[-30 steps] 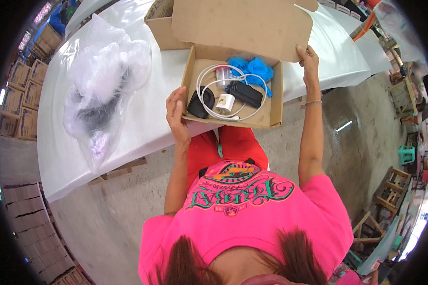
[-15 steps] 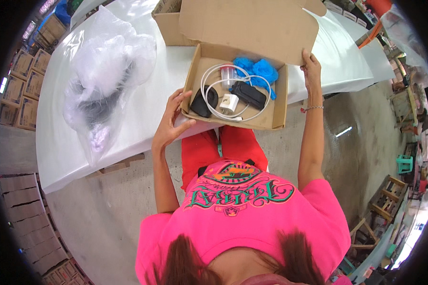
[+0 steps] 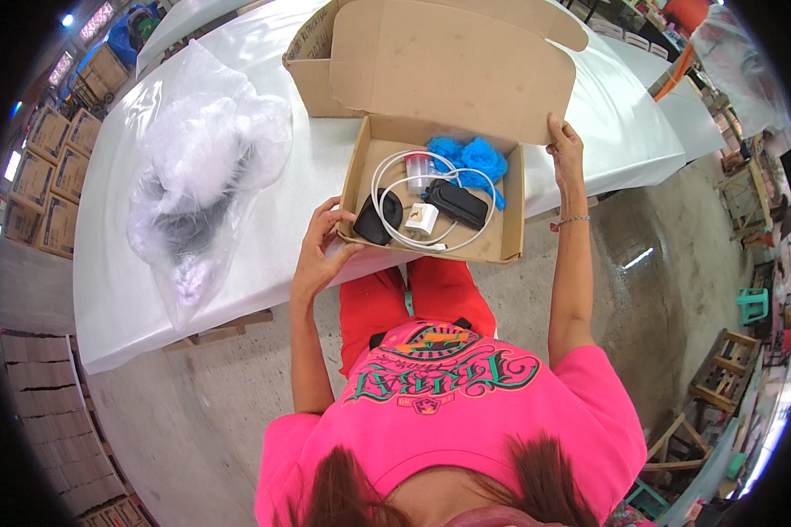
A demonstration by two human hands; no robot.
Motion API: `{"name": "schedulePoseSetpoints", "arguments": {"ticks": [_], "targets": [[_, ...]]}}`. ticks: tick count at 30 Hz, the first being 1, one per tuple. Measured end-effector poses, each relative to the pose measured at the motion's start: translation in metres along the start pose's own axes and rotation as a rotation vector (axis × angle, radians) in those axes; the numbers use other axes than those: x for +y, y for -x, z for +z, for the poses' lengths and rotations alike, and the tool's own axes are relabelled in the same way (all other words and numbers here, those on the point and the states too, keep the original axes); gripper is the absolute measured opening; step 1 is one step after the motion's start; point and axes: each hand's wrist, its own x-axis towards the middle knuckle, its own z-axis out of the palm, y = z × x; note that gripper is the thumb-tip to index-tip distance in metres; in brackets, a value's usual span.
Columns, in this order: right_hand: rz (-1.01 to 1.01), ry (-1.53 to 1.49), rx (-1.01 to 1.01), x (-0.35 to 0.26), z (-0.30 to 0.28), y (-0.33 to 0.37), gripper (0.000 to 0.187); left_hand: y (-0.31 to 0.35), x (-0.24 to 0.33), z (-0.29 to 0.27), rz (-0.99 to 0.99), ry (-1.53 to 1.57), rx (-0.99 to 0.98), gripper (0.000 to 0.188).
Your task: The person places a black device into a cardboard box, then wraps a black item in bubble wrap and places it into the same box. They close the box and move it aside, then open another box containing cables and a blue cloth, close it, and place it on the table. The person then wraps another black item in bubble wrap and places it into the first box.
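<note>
A shallow cardboard box (image 3: pixel 519 220) stands at the table's near edge with its lid (image 3: pixel 457 75) raised. My left hand (image 3: pixel 318 250) holds the box's near left corner, fingers over the side wall and thumb at the front. At the lid's near right corner, my right hand (image 3: pixel 566 147) pinches the cardboard edge. Inside lie a coiled white cable (image 3: pixel 374 189), a white charger plug (image 3: pixel 422 219), a black oblong item (image 3: pixel 455 204) and a black rounded item (image 3: pixel 379 220). Behind them are a clear container with a red lid (image 3: pixel 419 173) and crumpled blue plastic (image 3: pixel 483 162).
A clear plastic bag (image 3: pixel 198 167) with something dark inside lies left on the white-covered table (image 3: pixel 114 290). Stacked cartons (image 3: pixel 48 180) stand on the floor at far left. At right are a green stool (image 3: pixel 752 305) and wooden crates (image 3: pixel 723 373).
The whole view has shifted slightly, so the table and box appear lower. Both hands keep their hold on the box and lid; the contents lie as before.
</note>
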Motion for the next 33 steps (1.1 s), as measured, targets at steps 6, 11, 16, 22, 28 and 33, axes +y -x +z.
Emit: {"name": "schedulePoseSetpoints", "arguments": {"ticks": [6, 11, 16, 22, 28, 33], "targets": [[0.031, -0.170, -0.096, -0.001, 0.018, 0.013, 0.059, -0.001, -0.004, 0.007, 0.013, -0.136, 0.120, 0.025], [0.143, -0.226, -0.181, 0.018, 0.020, 0.015, 0.071, -0.005, 0.007, 0.014, 0.061, -0.188, 0.181, 0.023], [0.118, -0.154, -0.116, 0.021, 0.020, 0.008, 0.072, -0.021, 0.028, 0.007, 0.091, -0.357, 0.202, 0.028], [0.119, -0.176, -0.058, 0.009, 0.027, 0.000, 0.073, -0.048, 0.063, 0.005, 0.064, -0.403, 0.175, 0.032], [0.170, -0.201, -0.063, 0.007, 0.029, 0.000, 0.073, -0.049, 0.059, 0.004, 0.110, -0.366, 0.157, 0.034], [0.169, -0.348, -0.126, 0.020, 0.022, 0.001, 0.065, -0.029, 0.023, 0.003, 0.202, -0.376, 0.105, 0.030]]}}
